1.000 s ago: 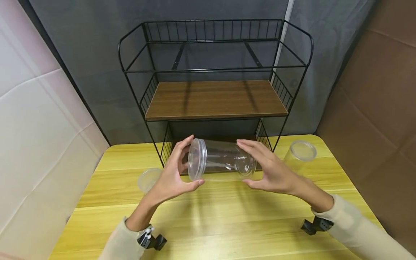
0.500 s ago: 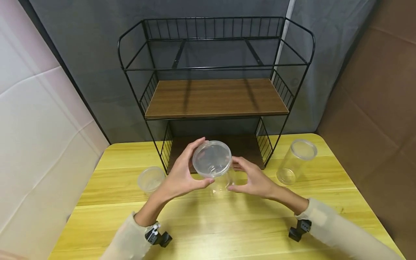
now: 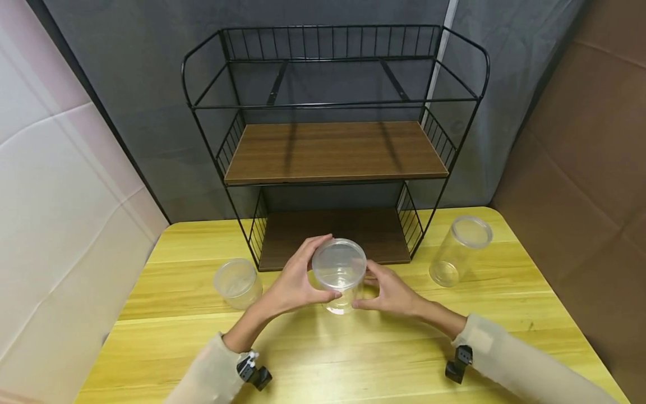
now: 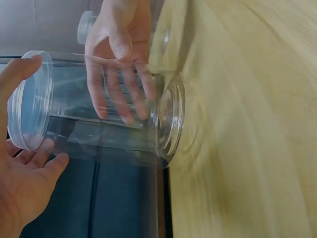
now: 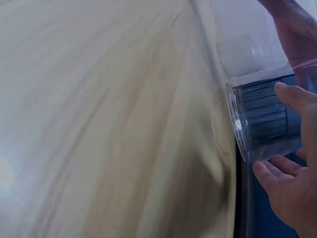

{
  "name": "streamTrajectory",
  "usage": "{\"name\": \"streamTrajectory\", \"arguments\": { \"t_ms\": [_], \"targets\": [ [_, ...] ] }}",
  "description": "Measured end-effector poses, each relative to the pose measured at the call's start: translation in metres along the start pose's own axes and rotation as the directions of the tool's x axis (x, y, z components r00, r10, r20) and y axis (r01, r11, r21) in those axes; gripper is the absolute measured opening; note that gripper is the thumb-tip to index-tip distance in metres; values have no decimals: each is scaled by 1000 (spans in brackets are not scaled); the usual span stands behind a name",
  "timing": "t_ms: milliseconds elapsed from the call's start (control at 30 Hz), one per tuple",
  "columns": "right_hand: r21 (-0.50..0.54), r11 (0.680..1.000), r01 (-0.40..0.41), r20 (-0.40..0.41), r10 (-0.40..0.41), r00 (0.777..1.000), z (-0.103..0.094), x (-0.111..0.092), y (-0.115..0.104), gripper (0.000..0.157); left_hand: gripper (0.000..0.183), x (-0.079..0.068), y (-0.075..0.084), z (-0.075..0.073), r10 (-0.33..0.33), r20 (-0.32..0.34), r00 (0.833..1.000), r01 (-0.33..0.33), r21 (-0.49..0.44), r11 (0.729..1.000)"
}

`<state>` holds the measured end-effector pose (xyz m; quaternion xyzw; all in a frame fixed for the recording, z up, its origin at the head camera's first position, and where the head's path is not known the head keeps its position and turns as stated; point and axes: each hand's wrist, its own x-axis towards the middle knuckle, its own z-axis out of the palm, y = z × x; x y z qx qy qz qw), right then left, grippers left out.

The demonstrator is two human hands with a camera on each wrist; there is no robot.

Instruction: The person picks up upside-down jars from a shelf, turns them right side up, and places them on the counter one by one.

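A clear plastic jar [image 3: 340,265] with a translucent lid stands upright at the middle of the table, in front of the shelf rack. My left hand [image 3: 298,283] grips it from the left around the lid, thumb in front and fingers behind. On the other side my right hand [image 3: 393,290] holds the lower wall between thumb and fingers. In the left wrist view the base of the jar [image 4: 124,106] is right at the wood surface, and the right fingers show through the wall. The right wrist view has the right thumb [image 5: 292,94] along the jar's side.
A black wire rack [image 3: 335,105] with brown wooden boards [image 3: 335,151] stands at the back of the yellow wooden table [image 3: 323,359]. A shorter clear tub [image 3: 237,283] is on the left, and another tall lidded jar [image 3: 460,252] on the right.
The jar was lying sideways between both hands; it has been turned upright, lid up, and lowered toward the table. The right hand has moved left and down along with it.
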<state>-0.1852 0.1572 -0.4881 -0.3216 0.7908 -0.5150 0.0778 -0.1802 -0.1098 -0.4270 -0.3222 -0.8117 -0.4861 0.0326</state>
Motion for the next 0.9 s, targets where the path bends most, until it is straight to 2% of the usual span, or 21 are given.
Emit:
{"name": "streamTrajectory", "arguments": {
  "t_ms": [233, 667, 900],
  "targets": [
    [-4, 1000, -15, 8, 15, 1000, 3, -3, 9, 96, 108, -1, -7, 6, -8, 35, 999, 9, -36, 999],
    [-21, 999, -28, 9, 29, 1000, 4, -7, 16, 93, 111, 0, -13, 11, -31, 55, 998, 30, 16, 999],
    [27, 1000, -9, -19, 9, 1000, -2, -15, 14, 86, 113, -5, -9, 7, -36, 50, 998, 33, 71, 997]
  ]
}}
